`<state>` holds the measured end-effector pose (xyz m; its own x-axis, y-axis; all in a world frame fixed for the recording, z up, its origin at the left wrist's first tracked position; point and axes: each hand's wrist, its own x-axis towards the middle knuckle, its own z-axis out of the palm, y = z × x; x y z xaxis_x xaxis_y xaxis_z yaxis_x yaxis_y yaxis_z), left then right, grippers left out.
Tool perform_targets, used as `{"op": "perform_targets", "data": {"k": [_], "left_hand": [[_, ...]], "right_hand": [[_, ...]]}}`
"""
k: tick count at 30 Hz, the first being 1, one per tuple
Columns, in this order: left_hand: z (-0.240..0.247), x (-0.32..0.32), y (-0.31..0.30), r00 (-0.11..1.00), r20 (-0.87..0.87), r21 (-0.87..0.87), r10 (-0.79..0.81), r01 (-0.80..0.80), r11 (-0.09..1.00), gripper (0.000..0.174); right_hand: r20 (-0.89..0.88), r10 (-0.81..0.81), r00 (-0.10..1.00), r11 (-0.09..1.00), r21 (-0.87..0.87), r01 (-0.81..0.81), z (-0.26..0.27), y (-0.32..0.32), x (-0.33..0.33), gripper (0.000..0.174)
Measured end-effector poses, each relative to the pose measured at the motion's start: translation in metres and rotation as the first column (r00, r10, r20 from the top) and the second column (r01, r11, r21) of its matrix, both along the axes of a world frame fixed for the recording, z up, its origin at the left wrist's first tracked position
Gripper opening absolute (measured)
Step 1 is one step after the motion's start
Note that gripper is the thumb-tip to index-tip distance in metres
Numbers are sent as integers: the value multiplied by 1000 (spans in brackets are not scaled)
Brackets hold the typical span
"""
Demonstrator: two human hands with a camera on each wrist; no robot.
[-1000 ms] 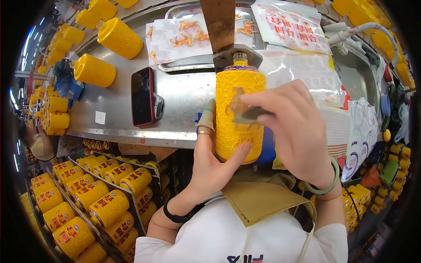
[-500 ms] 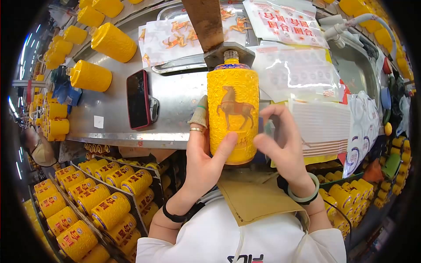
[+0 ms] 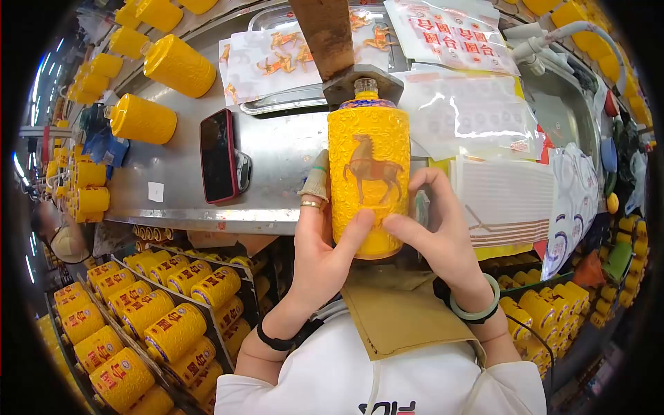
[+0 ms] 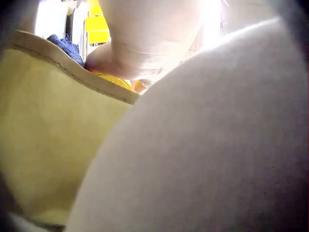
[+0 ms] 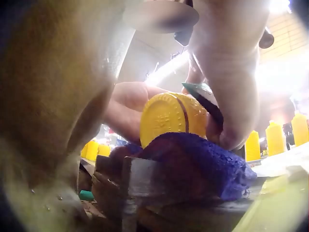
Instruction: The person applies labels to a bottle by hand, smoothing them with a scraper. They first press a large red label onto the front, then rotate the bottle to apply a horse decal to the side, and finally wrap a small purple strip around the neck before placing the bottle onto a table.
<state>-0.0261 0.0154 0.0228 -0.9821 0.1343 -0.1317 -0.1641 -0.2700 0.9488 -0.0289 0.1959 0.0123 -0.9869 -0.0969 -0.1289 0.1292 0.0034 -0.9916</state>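
A yellow embossed bottle [image 3: 370, 124] with a brown horse picture [image 3: 373, 173] lies neck-away, its glass mouth at a metal bracket [image 3: 339, 88]. My left hand [image 3: 321, 252] grips its left side, thumb on the lower front; one finger wears a cloth cover [image 3: 316, 181]. At the lower right, my right hand [image 3: 446, 238] has its thumb on the bottle's front and its index finger bent by the side. In those bent fingers sits a small green-edged flat piece [image 5: 197, 91]. The right wrist view shows the bottle's round base [image 5: 161, 121] above a blue cloth [image 5: 207, 164]. Clothing mostly fills the left wrist view.
A phone [image 3: 218, 155] lies on the metal bench [image 3: 283, 149], with yellow bottles [image 3: 178, 66] farther left. Horse picture sheets [image 3: 270, 66] are behind, and printed sheets [image 3: 460, 34] at right. Racks of lettered bottles [image 3: 173, 328] stand below left.
My right hand has moved from rubbing over the horse picture to the bottle's lower right, uncovering the picture. Its thumb now touches the bottle. My left hand keeps its hold.
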Motion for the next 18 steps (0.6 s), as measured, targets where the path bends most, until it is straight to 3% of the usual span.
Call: {"op": "perform_targets", "data": {"k": [14, 18], "left_hand": [[-2, 1, -5, 999, -12, 36, -52, 52, 998, 80], [0, 4, -4, 994, -36, -63, -100, 98, 993, 83]], "right_hand": [[14, 14, 1000, 1000, -7, -14, 3, 0, 0, 42], [44, 20, 999, 1000, -19, -19, 0, 3, -1, 43]]}}
